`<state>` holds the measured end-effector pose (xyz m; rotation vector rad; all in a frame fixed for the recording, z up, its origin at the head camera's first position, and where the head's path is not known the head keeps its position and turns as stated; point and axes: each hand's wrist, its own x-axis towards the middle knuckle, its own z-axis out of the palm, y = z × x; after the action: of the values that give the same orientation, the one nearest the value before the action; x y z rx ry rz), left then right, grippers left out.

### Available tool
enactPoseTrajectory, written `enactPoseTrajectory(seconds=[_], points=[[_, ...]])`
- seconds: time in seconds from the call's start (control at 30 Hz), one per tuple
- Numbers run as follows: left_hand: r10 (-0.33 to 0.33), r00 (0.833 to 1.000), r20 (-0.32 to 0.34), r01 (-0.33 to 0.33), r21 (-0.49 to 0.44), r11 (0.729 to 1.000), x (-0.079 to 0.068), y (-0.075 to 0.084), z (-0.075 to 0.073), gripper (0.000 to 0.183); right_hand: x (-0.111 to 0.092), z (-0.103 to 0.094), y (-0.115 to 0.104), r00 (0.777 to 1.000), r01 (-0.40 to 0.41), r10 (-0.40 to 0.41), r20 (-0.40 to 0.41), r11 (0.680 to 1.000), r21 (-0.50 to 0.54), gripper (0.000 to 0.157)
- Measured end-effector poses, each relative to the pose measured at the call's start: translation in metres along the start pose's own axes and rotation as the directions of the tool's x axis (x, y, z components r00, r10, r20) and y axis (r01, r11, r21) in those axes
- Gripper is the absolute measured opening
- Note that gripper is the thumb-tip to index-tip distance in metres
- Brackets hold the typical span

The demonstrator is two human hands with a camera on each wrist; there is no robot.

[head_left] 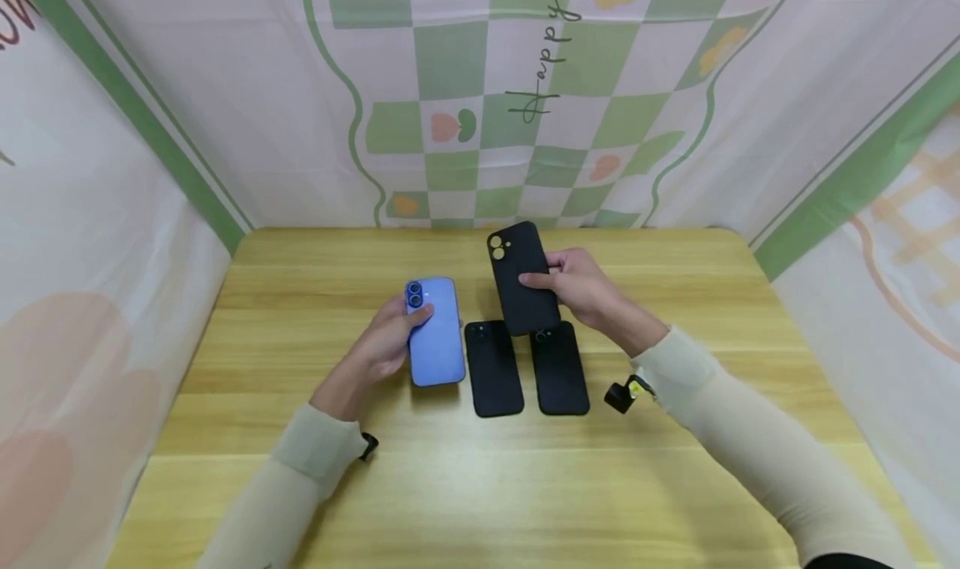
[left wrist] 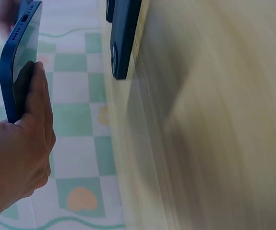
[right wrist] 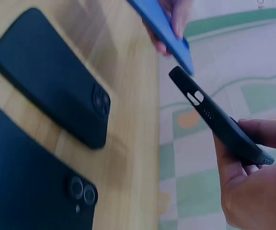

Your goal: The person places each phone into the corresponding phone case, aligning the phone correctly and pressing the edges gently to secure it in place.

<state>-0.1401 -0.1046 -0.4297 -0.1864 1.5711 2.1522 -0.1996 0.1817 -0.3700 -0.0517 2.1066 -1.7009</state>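
Observation:
A blue phone (head_left: 438, 348) is held by my left hand (head_left: 384, 341), thumb on its back below the two camera lenses. My right hand (head_left: 583, 290) pinches a black phone case (head_left: 525, 290) by its right edge, the thumb lying across its back. Two round camera holes show at the case's upper left corner. In the right wrist view the empty slots in the end of the case (right wrist: 210, 110) are visible, with the blue phone (right wrist: 162, 28) just beyond it. Below the case, a black-backed phone (head_left: 495, 377) and a second black-backed phone (head_left: 564, 377) lie side by side on the table.
The wooden table (head_left: 315, 286) backs onto a hanging cloth (head_left: 450, 61) with green checks, and similar cloth hangs on both sides. A small black camera (head_left: 619, 397) juts from the right sleeve, another (head_left: 369, 446) from the left.

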Motion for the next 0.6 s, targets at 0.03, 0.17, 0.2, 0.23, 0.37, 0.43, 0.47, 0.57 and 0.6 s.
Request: enactPoseTrajectory(seconds=[0.03,0.17,0.2,0.23,0.37,0.43,0.47,0.57,0.6], points=[[-0.006,1.0,0.0,0.006,0.0,1.0,0.001,0.0,0.003,0.054,-0.001,0.003,0.0,1.0,-0.004,0.004,0.01,1.0,0.014,0.035],[-0.006,1.0,-0.001,0.006,-0.009,1.0,0.004,-0.003,0.012,0.054,-0.003,0.016,-0.001,0.999,-0.005,0.003,0.051,0.999,0.045,0.038],[0.001,1.0,0.0,-0.001,-0.015,1.0,0.004,-0.004,0.014,0.054,-0.004,0.018,-0.001,0.998,-0.006,0.002,0.059,0.998,0.057,0.039],[0.005,1.0,-0.001,-0.005,-0.022,1.0,0.004,-0.004,0.015,0.054,-0.004,0.021,-0.001,0.998,-0.005,0.001,0.068,0.998,0.068,0.04],[0.025,1.0,0.005,-0.025,-0.037,0.999,0.006,-0.005,0.021,0.053,-0.003,0.029,-0.001,0.995,-0.008,-0.003,0.095,0.993,0.115,0.047],[0.032,0.999,0.013,-0.031,-0.05,0.998,0.007,-0.006,0.023,0.052,-0.003,0.032,0.0,0.995,-0.01,-0.002,0.1,0.992,0.124,0.05],[0.034,0.999,0.017,-0.033,-0.06,0.998,0.008,-0.006,0.025,0.052,-0.003,0.034,0.0,0.995,-0.01,-0.003,0.102,0.992,0.124,0.051],[0.04,0.999,0.027,-0.036,-0.114,0.993,0.009,-0.006,0.026,0.051,-0.002,0.039,0.0,0.994,-0.014,0.001,0.11,0.993,0.121,0.052],[0.042,0.999,0.031,-0.037,-0.136,0.99,0.01,-0.006,0.027,0.05,-0.002,0.04,0.0,0.994,-0.017,0.004,0.112,0.993,0.119,0.051]])
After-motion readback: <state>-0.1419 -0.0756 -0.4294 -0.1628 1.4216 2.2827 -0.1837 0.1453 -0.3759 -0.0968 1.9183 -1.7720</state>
